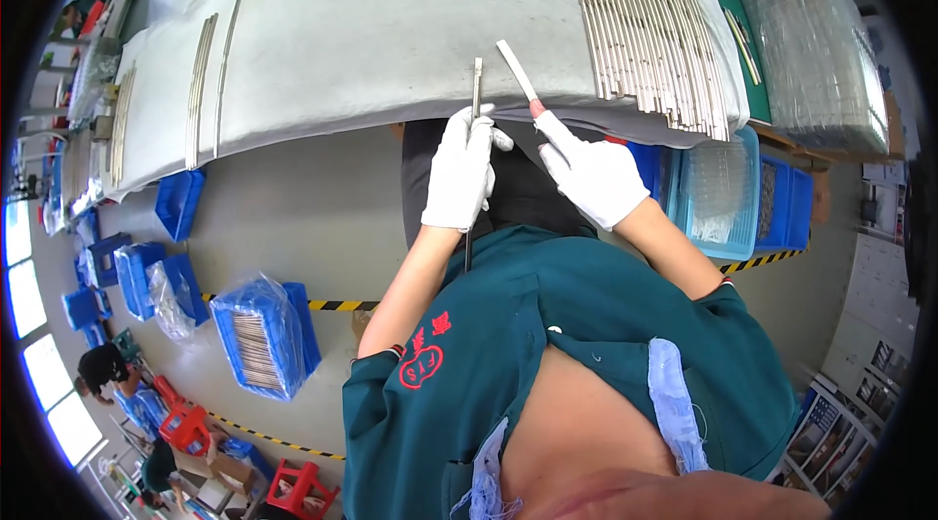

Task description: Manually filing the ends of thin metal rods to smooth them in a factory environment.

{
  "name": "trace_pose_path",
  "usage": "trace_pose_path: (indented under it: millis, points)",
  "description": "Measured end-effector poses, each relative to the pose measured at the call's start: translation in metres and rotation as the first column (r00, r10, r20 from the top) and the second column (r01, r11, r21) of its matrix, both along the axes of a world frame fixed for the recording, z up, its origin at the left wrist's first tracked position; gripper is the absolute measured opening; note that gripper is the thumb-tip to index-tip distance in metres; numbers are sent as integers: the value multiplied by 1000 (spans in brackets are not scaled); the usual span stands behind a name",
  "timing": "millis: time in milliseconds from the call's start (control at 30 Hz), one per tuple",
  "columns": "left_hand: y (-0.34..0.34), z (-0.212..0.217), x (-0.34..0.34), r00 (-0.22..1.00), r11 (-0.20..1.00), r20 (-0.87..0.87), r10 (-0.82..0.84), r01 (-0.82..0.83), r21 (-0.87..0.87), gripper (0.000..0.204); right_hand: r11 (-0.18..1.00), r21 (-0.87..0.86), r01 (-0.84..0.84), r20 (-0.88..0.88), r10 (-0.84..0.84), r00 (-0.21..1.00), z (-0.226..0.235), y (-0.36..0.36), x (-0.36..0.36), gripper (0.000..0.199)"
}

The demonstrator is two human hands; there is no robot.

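Observation:
My left hand (461, 173), in a white glove, is closed around a thin metal rod (477, 80). The rod points away from me over the near table edge, and its lower end reaches my shirt. To its right, my right hand (591, 173) wears a white glove with one fingertip bare. A narrow white strip (516, 68) extends from under that fingertip, slanting up and left over the table. The strip appears held there; the fingers beneath are hidden. Rod and strip are apart.
A grey-white cloth covers the table (391, 31). Many metal rods (650, 31) lie side by side at its right, with a few rods (202, 80) at left. Clear plastic trays (816, 56) stand far right. Blue bins (264, 334) stand on the floor; other people are at lower left.

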State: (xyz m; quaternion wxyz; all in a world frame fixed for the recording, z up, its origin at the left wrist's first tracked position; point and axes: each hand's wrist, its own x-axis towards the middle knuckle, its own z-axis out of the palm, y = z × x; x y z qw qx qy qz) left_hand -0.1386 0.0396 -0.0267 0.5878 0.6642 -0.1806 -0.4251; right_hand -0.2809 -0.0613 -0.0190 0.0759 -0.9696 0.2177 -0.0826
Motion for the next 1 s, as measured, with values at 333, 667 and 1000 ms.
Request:
trace_pose_path:
  millis: [333,667,1000]
  points:
    - [-5,-5,-12,949,984,-287,133,-162,-79,26,998,-37,-45,-12,45,999,13,7,13,54]
    - [-6,-4,-16,942,977,-276,194,-211,-35,28,987,-140,-80,-34,76,997,11,1,22,59]
    - [-3,-3,-13,942,982,-307,135,-169,-84,29,999,-39,-27,18,28,999,5,-1,14,59]
